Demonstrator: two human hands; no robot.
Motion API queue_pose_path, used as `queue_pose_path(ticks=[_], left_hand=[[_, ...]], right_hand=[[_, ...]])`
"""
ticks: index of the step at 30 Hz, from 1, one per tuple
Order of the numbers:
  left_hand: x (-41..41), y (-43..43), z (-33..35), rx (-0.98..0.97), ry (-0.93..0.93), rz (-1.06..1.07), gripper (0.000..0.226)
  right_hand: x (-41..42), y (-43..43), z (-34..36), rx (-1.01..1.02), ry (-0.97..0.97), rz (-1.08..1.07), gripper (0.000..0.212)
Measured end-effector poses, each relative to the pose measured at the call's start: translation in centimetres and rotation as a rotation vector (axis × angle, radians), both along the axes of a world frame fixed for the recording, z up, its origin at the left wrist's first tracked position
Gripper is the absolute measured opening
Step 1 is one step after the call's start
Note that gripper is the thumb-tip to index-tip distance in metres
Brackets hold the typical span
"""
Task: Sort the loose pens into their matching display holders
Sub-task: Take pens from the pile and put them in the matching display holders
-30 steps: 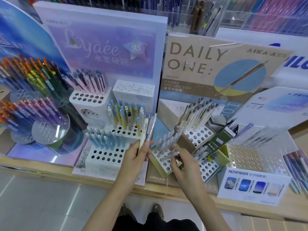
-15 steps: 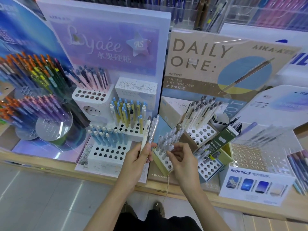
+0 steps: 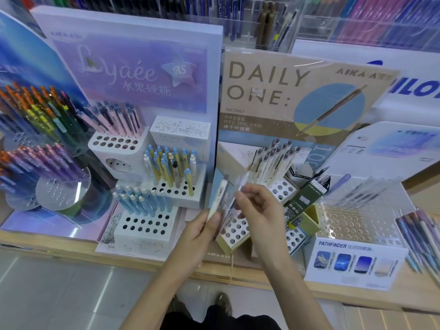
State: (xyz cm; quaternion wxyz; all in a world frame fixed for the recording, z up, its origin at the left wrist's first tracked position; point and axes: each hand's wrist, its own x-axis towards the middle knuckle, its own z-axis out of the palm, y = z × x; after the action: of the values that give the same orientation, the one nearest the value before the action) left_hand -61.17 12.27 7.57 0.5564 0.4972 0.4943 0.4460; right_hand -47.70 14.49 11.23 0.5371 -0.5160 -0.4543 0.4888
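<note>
Gripping two pens near-upright at frame centre. L hand [image 3: 201, 234] sits at 6 o'clock of them: thumb clamps cream pen [image 3: 220, 194] against curled fingers. Clear pen [image 3: 243, 181] is just beside it at 3 o'clock; blur, so I can't tell if L also grips it. R hand [image 3: 262, 210] at 4 o'clock, thumb + forefinger pinched on clear pen's barrel, other fingers loosely curled.

Right under both hands: white hole-grid holder [image 3: 234, 233] in yellow-green box.

9 o'clock of hands: pale-blue pens [image 3: 142, 201] in white stepped holder [image 3: 145, 226].

11 o'clock, further back: yellow/blue pens [image 3: 170, 167].

1 o'clock: cream stock pens [image 3: 273, 160] standing tilted in DAILY ONE holder [image 3: 282, 189]; I read them as same colour as cream pen in hand.

3 o'clock: clear acrylic rack [image 3: 352, 222].

Farthest, 10 o'clock: pink pens [image 3: 116, 120]; 12–1 o'clock: DAILY ONE board [image 3: 273, 86].
</note>
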Motion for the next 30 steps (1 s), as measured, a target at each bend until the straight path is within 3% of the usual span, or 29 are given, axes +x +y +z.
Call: queue_pose_path(ticks=[4, 8, 16, 21, 30], left_hand=[[-0.4, 0.1, -0.5, 0.009, 0.062, 0.106, 0.029], [-0.3, 0.1, -0.7, -0.016, -0.014, 0.140, 0.028], [-0.4, 0.0, -1.0, 0.062, -0.012, 0.197, 0.024], [-0.2, -0.2, -1.1, 0.086, 0.019, 0.226, 0.025], [-0.2, -0.5, -1.6, 0.030, 0.081, 0.278, 0.022]], right_hand=[[2.5, -0.4, -0.7, 0.093, -0.163, -0.087, 0.012], [3.3, -1.0, -2.5, 0.090, -0.361, -0.100, 0.023], [2.4, -1.1, -6.7, 0.039, -0.449, -0.070, 0.015], [1.6, -1.0, -7.8, 0.048, -0.555, 0.058, 0.013], [1.1, 0.3, -7.7, 0.061, -0.659, 0.082, 0.008]])
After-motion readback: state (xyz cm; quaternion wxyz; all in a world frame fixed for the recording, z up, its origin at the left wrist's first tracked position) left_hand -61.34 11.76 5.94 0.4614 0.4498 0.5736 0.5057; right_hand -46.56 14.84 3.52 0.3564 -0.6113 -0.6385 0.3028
